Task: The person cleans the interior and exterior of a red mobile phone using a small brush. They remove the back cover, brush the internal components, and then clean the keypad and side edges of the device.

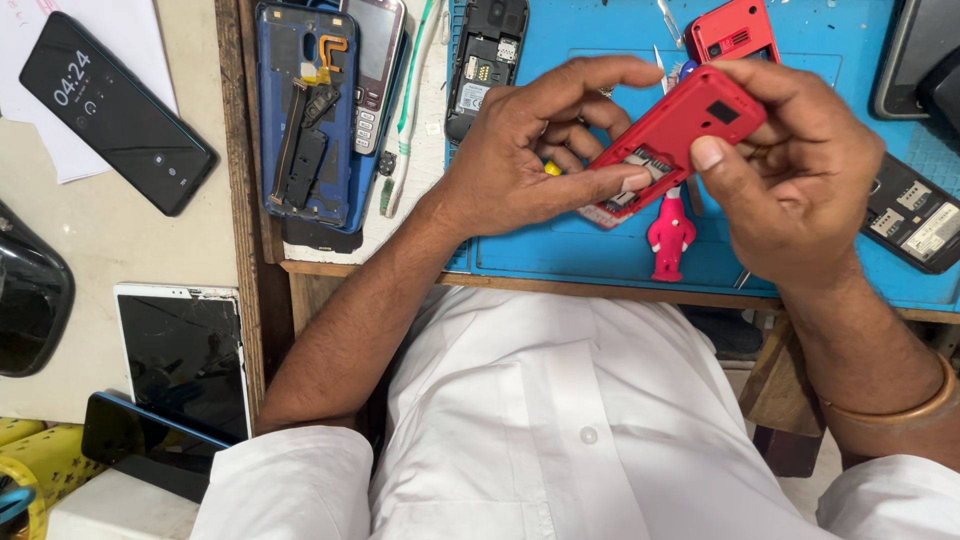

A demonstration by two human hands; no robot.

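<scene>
Far left, on the pale tabletop (pixel 120 250): black smartphone (pixel 118 112), screen lit, lying diagonally on white paper. Near left: white-framed tablet (pixel 183 360) with dark screen, a blue-edged phone (pixel 150 440) overlapping its near corner.

Left of centre: opened blue phone body (pixel 305 110), internals exposed, with a keypad phone (pixel 375 70) just beside it.

Centre, over the blue mat (pixel 560 250): left hand (pixel 520 160), grip closed, thumb and fingers pinching the near-left end of the red phone casing (pixel 675 135). A dark opened handset (pixel 485 55) lies on the mat beyond this hand.

Casing: held above the mat between both hands, long axis running from near-left up to far-right, open inner side towards the left hand.

Right: right hand (pixel 800 170), grip closed round the casing's far-right end, thumb on its near edge. Both hands hold it equally close. Red screwdriver handle (pixel 670 240) on the mat beneath. Far right: dark circuit-bearing phone back (pixel 915 215).
</scene>
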